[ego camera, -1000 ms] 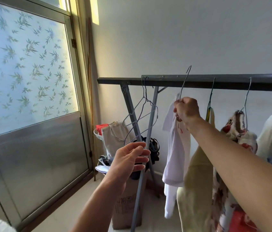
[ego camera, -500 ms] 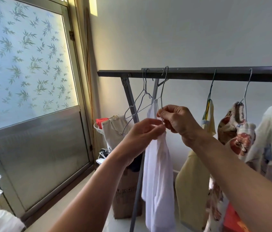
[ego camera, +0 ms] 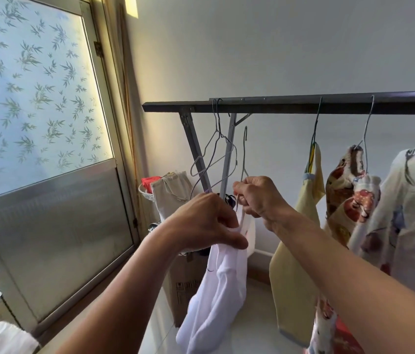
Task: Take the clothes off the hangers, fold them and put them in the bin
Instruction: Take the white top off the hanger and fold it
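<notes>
Garment [ego camera: 216, 297] in curled left hand [ego camera: 201, 223]; wire hanger [ego camera: 244, 154] in curled right hand [ego camera: 260, 198]

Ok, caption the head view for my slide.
Left hand grips a white garment while right hand holds its wire hanger, unhooked below the rack rail.

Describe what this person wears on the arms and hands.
Both are bare: the left hand and left forearm, the right hand and right forearm show no sleeve, glove, watch or bracelet up to the frame edge. No ring is visible.
</notes>
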